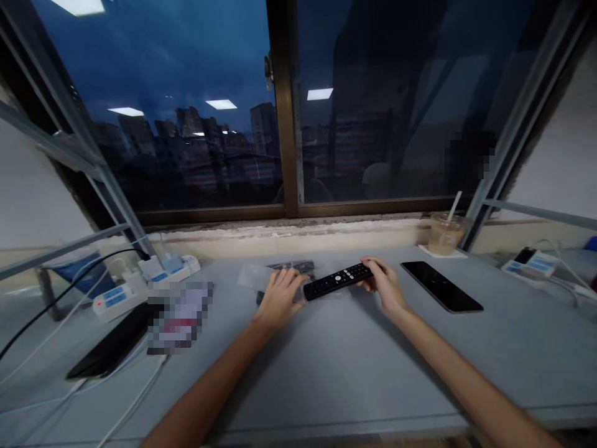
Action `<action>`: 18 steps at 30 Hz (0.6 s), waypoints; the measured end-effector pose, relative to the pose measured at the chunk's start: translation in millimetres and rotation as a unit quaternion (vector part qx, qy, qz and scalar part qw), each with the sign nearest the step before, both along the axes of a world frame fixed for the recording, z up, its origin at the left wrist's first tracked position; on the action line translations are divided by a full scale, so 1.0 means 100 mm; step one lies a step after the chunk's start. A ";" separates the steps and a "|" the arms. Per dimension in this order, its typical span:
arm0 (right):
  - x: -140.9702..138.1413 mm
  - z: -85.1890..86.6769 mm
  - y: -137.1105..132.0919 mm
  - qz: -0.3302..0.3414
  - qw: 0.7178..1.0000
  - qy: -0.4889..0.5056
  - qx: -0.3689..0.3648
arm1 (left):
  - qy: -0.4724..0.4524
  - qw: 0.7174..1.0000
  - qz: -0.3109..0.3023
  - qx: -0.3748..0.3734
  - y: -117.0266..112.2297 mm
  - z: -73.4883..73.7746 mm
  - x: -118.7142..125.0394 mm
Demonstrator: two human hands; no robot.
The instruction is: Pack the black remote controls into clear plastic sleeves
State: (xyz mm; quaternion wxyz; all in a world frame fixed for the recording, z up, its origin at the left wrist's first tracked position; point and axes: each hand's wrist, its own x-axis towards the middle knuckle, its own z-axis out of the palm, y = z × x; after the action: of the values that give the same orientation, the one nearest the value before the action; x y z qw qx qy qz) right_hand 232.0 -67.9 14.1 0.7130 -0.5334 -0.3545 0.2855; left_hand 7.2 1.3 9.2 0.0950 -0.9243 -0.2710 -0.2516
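Observation:
A black remote control (338, 280) with rows of small buttons is held slightly tilted above the desk, its right end raised. My right hand (385, 283) is closed around that right end, thumb on top. At the other end, my left hand (280, 295) has thumb and fingers closed on what looks like a clear plastic bag (303, 294) at the remote's tip. Behind the left hand lie more dark remotes (298, 267) with clear plastic (252, 277) about them, partly hidden by the fingers.
A dark phone (441, 286) lies to the right, near an iced drink cup (445, 235) with a straw. On the left are a white power strip (116, 300) with plugs and cables, another dark phone (114, 342) and a blurred device (181, 317). A second power strip (532, 264) sits far right.

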 end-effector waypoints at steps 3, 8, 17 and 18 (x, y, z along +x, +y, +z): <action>-0.01 -0.01 0.00 -0.006 0.999 -0.038 0.007 | 0.010 1.000 -0.007 -0.003 0.00 -0.01 0.00; -0.03 0.00 -0.01 -0.035 0.993 -0.115 0.019 | 0.003 1.000 0.005 -0.014 -0.01 -0.01 0.00; -0.27 0.00 -0.14 0.026 0.979 -0.204 -0.014 | -0.007 0.999 0.031 -0.027 -0.07 -0.01 0.05; -0.31 -0.02 -0.15 0.060 0.976 -0.209 -0.014 | -0.006 0.999 0.028 -0.025 -0.08 0.00 0.05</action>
State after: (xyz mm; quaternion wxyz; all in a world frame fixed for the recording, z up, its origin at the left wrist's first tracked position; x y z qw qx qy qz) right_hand 201.1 -82.8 12.1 0.5972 -0.5692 -0.5226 0.2150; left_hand 12.5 -6.7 9.1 0.0770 -0.9169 -0.3039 -0.2471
